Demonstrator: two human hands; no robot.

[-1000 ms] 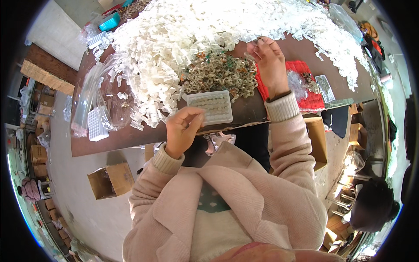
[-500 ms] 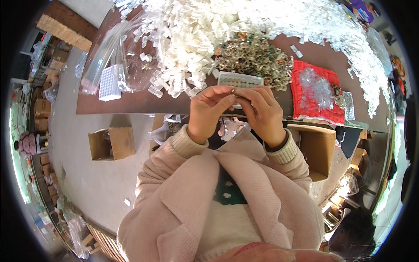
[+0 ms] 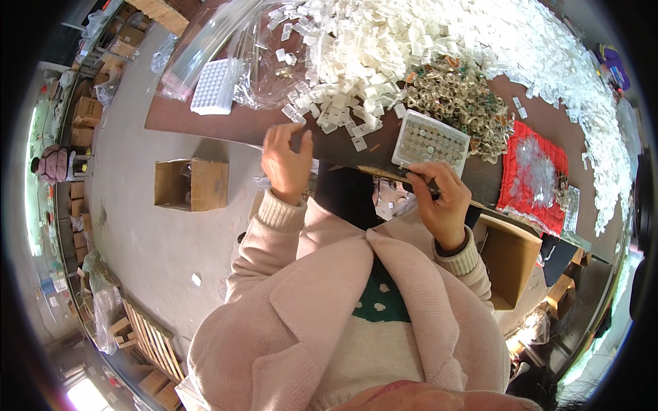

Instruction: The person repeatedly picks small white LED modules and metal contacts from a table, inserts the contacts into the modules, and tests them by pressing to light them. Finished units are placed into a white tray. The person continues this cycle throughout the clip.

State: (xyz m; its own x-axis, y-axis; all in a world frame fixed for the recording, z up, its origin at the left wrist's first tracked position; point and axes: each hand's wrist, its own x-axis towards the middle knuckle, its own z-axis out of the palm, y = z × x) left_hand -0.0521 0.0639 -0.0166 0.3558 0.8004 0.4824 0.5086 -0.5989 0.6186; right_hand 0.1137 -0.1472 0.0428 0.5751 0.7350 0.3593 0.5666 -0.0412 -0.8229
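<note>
My left hand [image 3: 286,163] is raised at the table's front edge, thumb apart from the fingers, holding nothing. Just past its fingertips lie loose white rectangular pieces. My right hand [image 3: 444,200] is closed in a pinch at the front of a clear plastic tray [image 3: 460,152]. A tiny item shows at its fingertips, too small to name. Rows of small round pieces [image 3: 428,142] fill the tray. Behind the tray spreads a heap of small ring-like metal pieces [image 3: 458,96] in gold, silver, green and orange tones.
A large pile of white plastic pieces [image 3: 373,61] covers the table's far side. At left are a white gridded tray [image 3: 216,85] and clear plastic bags [image 3: 264,75]. A red cloth [image 3: 534,175] with clear pieces lies at right. Cardboard boxes [image 3: 209,185] stand below the table.
My hands were together in front of the tray and have parted: the left moved left and opened, the right moved right. The view has shifted, and the tray now shows more fully.
</note>
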